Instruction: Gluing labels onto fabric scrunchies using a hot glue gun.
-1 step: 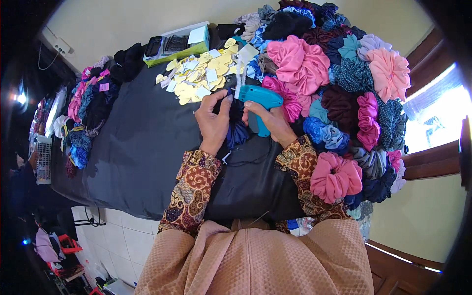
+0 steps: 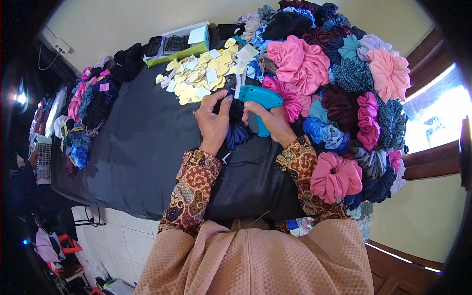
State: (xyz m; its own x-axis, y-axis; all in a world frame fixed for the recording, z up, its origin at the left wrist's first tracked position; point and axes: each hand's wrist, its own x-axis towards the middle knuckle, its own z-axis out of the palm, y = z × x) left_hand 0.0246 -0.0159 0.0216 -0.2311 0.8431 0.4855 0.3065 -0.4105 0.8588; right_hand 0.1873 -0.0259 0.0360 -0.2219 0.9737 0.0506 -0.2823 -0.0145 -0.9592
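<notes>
My right hand (image 2: pixel 276 123) is wrapped round the handle of a teal tagging gun (image 2: pixel 264 97), its thumb over the gun's body. A strip of white plastic fasteners (image 2: pixel 239 81) stands up from the gun's front end. Close to that end, my left hand (image 2: pixel 214 120) pinches a navy scrunchie (image 2: pixel 238 135) between thumb and fingers. The scrunchie hangs down between my hands, partly hidden by them. Beyond my hands lies a loose heap of pale yellow tags (image 2: pixel 196 88) mixed with small white labels.
A big pile of scrunchies (image 2: pixel 344 110) in many colours lines the right side of the black-covered table (image 2: pixel 132 147). Behind the tags stands a green-edged box (image 2: pixel 199 49) with black items. Another scrunchie heap (image 2: pixel 84 115) lies far left; a thin black cord (image 2: pixel 250 161) is nearer me.
</notes>
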